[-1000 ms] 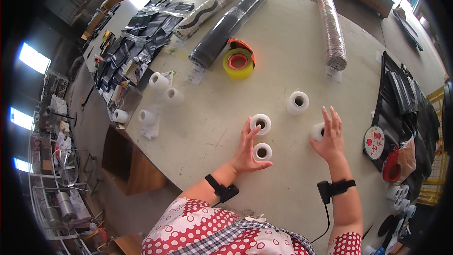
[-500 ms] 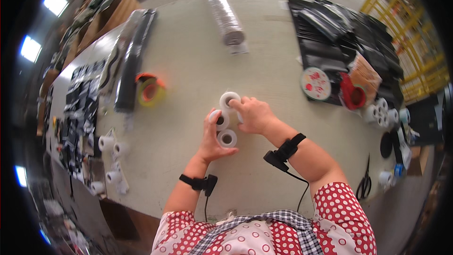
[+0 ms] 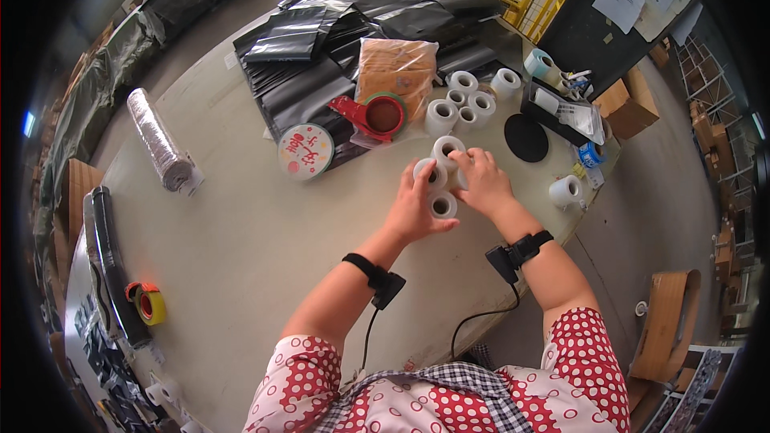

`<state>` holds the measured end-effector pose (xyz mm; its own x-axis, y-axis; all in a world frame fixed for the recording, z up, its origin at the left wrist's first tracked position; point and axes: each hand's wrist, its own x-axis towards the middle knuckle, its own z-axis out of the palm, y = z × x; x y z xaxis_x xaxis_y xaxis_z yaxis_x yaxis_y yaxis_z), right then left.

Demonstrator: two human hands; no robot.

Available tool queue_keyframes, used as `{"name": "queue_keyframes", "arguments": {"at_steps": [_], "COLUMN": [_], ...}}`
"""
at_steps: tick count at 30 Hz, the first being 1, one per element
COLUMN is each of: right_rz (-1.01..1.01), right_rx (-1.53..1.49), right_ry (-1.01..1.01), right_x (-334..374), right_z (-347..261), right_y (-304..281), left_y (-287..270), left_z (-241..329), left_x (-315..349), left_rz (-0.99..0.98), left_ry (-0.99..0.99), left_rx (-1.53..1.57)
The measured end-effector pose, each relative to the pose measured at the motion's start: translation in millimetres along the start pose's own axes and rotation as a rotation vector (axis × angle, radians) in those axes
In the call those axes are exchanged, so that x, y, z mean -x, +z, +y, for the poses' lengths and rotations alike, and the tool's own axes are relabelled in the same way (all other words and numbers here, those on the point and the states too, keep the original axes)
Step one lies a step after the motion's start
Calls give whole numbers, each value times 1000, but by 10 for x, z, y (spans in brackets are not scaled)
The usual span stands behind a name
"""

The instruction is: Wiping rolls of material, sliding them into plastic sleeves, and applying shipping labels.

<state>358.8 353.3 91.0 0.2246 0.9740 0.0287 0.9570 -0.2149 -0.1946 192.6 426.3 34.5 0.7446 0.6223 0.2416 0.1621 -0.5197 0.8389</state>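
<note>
Between my two hands stands a tight cluster of small white film rolls (image 3: pixel 442 206), their dark hollow cores facing up. My left hand (image 3: pixel 414 207) curls round the near left side of the cluster, thumb stretched past the nearest roll. My right hand (image 3: pixel 484 182) wraps the far right side, with fingertips at the core of the farthest roll (image 3: pixel 447 150). Part of a roll under my right palm is hidden. Beyond the hands, several similar white rolls (image 3: pixel 442 117) stand upright in a group on the table.
A red tape dispenser (image 3: pixel 383 116), a round decorated tin (image 3: pixel 305 152) and an orange packet (image 3: pixel 399 64) lie by black plastic bags (image 3: pixel 289 92). To the right are a black disc (image 3: pixel 526 138), a black box (image 3: pixel 553 112) and a single roll (image 3: pixel 565 191). A large wrapped roll (image 3: pixel 160 140) lies left.
My view has turned to the right. Both hands have carried the held rolls rightward across the table, close to the standing group of rolls, keeping their grip.
</note>
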Motion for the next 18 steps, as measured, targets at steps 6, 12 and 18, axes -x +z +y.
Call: {"name": "queue_keyframes", "arguments": {"at_steps": [6,12,18], "right_rz": [314,262,104], "right_rx": [118,-194,-130], "right_ry": [40,278,463], "right_x": [-74,989,1584], "right_z": [641,795,696], "right_y": [-13,-196,62], "left_y": [500,736,1035], "left_z": [70,193,372], "left_x": [-730,-1021,-1280], "left_rz": [-3,-62,-83], "left_ry": [52,63,-76], "left_rx": [-49,-41,-6]}}
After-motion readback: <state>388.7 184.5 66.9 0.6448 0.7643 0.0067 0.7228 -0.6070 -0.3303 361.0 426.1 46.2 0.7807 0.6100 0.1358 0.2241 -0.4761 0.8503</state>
